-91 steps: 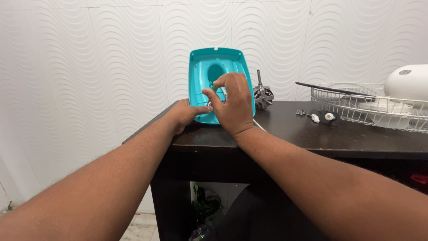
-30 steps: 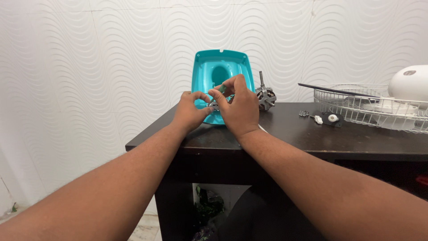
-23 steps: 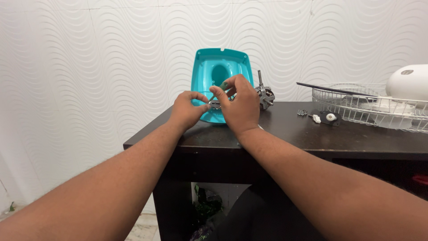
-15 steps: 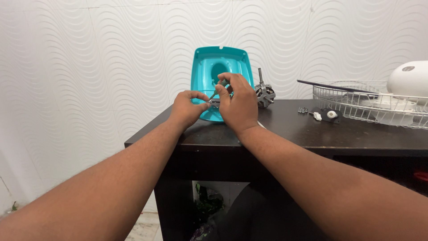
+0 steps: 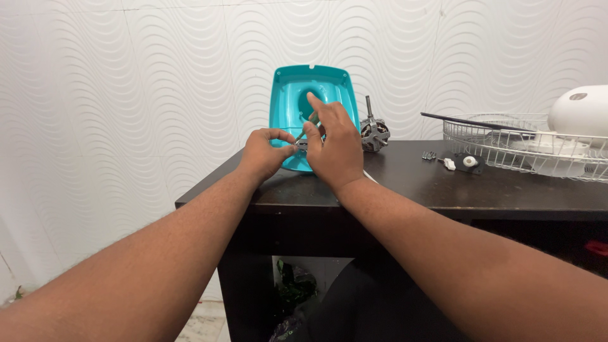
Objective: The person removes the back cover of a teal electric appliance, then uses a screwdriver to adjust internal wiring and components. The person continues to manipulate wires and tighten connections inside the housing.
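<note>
A teal plastic fan base cover [image 5: 292, 88] stands upright on the dark table [image 5: 411, 180], leaning toward the wall. My left hand [image 5: 265, 154] pinches something small and metallic in front of the cover's lower edge. My right hand [image 5: 334, 144] is right beside it, fingers closed on a thin wire or rod that slants up across the cover. What exactly lies between the fingers is too small to tell. A bare electric motor [image 5: 374, 132] with its shaft pointing up stands just behind my right hand.
A white wire fan guard [image 5: 506, 142] lies at the table's right with a white rounded housing [image 5: 579, 111] on it and a dark rod across it. Small screws and a white and a black part [image 5: 457, 163] lie beside it. A wavy white wall stands behind.
Three seconds ago my right hand was pressed inside the cover and my left held its edge. Both hands have since come together in front of the cover, pinching a small part.
</note>
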